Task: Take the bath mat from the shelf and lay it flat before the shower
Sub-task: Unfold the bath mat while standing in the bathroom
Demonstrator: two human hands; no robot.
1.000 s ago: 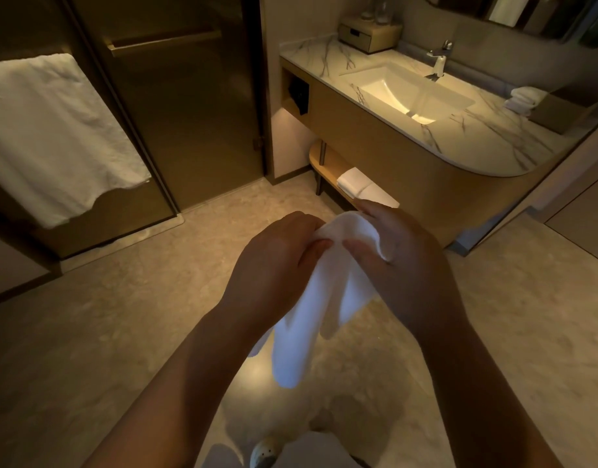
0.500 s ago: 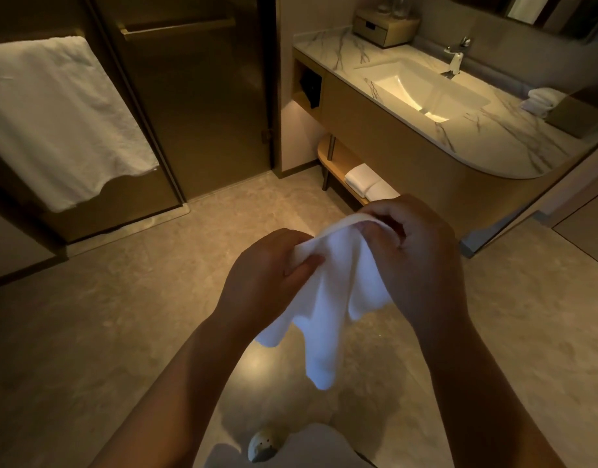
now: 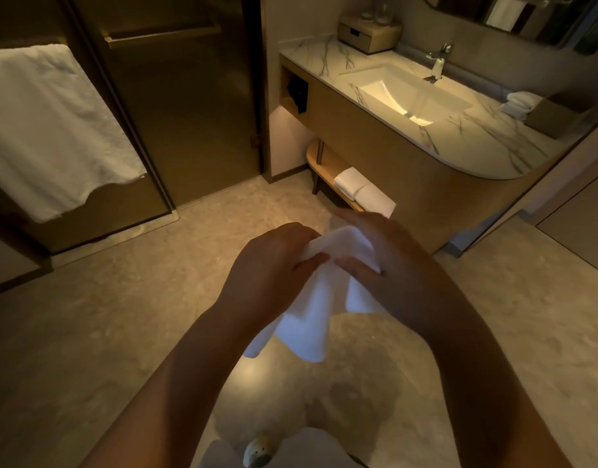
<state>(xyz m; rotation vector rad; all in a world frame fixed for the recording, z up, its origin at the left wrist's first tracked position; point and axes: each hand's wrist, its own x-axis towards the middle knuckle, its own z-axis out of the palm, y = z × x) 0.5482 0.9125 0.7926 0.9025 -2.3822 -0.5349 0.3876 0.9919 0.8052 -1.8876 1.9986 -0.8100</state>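
A large white towel [image 3: 51,130] hangs on the left, and a sink [image 3: 405,92] with a faucet [image 3: 437,64] is set in the marble counter [image 3: 476,146]. A wooden box [image 3: 368,33] stands at the counter's far end (folded small towels [image 3: 520,103] near the other).

Shower door [image 3: 176,106] left of vanity [image 3: 409,170] (shelf [image 3: 324,163] beneath)

Floor [image 3: 128,332] before shower door [image 3: 182,113] seems bare (dim); vanity [image 3: 392,170] bounds right.
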